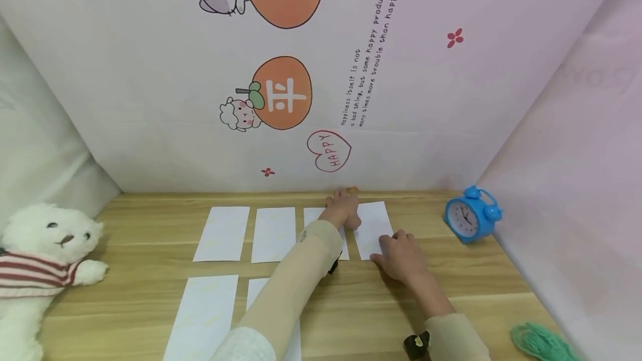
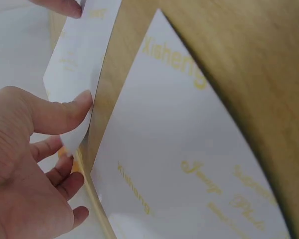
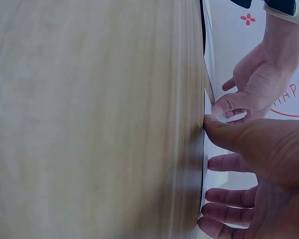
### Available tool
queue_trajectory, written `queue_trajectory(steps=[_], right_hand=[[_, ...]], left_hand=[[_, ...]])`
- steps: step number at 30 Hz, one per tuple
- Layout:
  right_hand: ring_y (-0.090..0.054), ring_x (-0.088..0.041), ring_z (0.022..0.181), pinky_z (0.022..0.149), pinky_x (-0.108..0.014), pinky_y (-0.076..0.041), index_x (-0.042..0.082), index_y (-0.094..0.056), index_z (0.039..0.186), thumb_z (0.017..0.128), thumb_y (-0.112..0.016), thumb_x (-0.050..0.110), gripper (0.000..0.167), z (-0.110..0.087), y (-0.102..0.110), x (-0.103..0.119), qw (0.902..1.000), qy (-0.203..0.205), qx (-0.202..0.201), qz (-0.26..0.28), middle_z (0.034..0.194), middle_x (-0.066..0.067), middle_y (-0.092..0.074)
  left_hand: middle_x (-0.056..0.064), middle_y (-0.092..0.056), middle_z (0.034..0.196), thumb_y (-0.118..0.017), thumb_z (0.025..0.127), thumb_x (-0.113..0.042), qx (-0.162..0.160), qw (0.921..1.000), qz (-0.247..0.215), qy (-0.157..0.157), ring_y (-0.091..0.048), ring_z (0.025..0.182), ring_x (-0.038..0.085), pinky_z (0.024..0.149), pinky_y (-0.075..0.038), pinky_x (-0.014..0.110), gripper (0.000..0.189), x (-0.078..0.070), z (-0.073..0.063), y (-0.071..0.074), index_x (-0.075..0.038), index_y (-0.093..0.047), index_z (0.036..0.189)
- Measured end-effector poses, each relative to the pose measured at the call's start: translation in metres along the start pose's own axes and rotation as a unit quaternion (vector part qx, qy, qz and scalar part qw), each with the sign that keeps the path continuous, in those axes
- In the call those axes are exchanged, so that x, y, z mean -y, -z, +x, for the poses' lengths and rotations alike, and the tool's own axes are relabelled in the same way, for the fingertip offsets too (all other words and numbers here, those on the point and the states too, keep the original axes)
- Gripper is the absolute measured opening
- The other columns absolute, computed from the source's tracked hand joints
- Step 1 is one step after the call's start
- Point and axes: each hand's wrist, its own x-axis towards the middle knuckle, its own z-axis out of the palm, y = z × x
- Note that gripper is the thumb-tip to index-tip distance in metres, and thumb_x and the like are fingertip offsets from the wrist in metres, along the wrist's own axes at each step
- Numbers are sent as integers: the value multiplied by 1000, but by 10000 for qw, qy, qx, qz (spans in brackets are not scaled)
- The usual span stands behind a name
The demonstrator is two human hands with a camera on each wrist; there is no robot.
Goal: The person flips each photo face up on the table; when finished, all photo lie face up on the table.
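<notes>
A white photo paper sheet (image 1: 371, 230) with faint yellow print is at the right end of the far row. My left hand (image 1: 343, 209) pinches its far left corner; in the left wrist view the thumb (image 2: 77, 109) presses its face and that end bends. The right hand (image 1: 403, 258) holds the same sheet at its near right side, thumb by the near edge, other fingers along the right edge. Left of it lies another sheet (image 1: 312, 214), partly hidden under my left wrist, its yellow lettering readable in the left wrist view.
Two more sheets (image 1: 273, 233) continue the far row leftward; two others (image 1: 205, 311) lie nearer, one partly under my left arm. A blue alarm clock (image 1: 468, 216) stands at right, green cord (image 1: 541, 341) at near right, a white plush bear (image 1: 55, 238) at left. A printed cloth (image 1: 401, 160) rises behind.
</notes>
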Motion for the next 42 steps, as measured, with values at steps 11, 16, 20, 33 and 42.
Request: queue_trajectory(steps=[11,16,20,33,42], right_hand=[[-59,-41,111,93,-57,-56,5,-71,125,94,-74,40,47,0,0,1,10000,13,-18,-87,124,-26,-63],[-62,-43,115,98,-56,-56,2,-74,108,94,-75,34,35,0,1,3,9996,234,-99,-107,123,-26,-67],[-65,-44,110,99,-54,-56,1,-73,92,93,-76,23,22,0,-1,5,9980,575,-221,129,118,-25,-69],[-65,-41,110,97,-54,-56,11,-53,149,91,-77,18,64,-13,7,18,9893,1413,-361,-44,123,-21,-68],[-64,-38,109,85,-52,-59,21,-65,136,87,-74,0,54,-9,9,24,9775,1969,-573,-492,124,-21,-65]], left_hand=[[2,-57,150,-77,88,-27,-273,9974,612,-271,-40,149,33,129,-26,54,53,2,24,-8,-20,-52,135],[1,-55,156,-72,94,-20,-349,9970,518,-455,-35,154,31,132,-22,52,50,2,16,-4,-19,-50,139],[6,-57,154,-65,98,-12,-598,9965,-5,-575,-48,146,29,128,-34,46,48,4,3,-1,-13,-50,144],[8,-59,152,-56,92,0,-988,9657,-2349,-497,-55,141,28,116,-49,42,40,8,5,2,-4,-63,132],[8,-64,148,-59,87,-4,-1379,9571,-2486,-566,-61,136,25,107,-55,36,29,12,2,7,-3,-72,113]])
